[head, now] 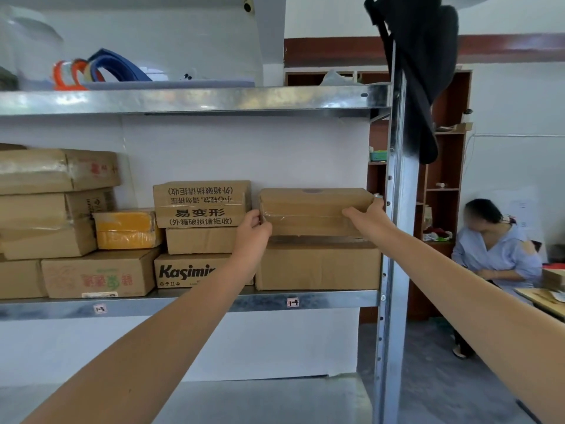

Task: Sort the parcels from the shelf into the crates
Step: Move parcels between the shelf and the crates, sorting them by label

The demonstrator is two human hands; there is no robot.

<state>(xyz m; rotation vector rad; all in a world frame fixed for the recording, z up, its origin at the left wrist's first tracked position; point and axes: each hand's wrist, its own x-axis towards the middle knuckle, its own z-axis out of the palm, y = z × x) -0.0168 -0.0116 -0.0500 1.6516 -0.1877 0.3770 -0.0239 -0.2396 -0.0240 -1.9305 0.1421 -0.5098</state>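
Both hands (308,223) grip taped parcel (315,209) on metal shelf (321,298), white wall (275,148) behind.

Head cam — fwd, near shelf (195,302)

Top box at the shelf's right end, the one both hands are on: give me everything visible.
The top box is plain brown cardboard, wide and flat, clear tape across its front and a dark patch at its top rear edge. It lies level on a larger brown box, beside the shelf's right upright. The left hand grips its left end, the right hand its right end.
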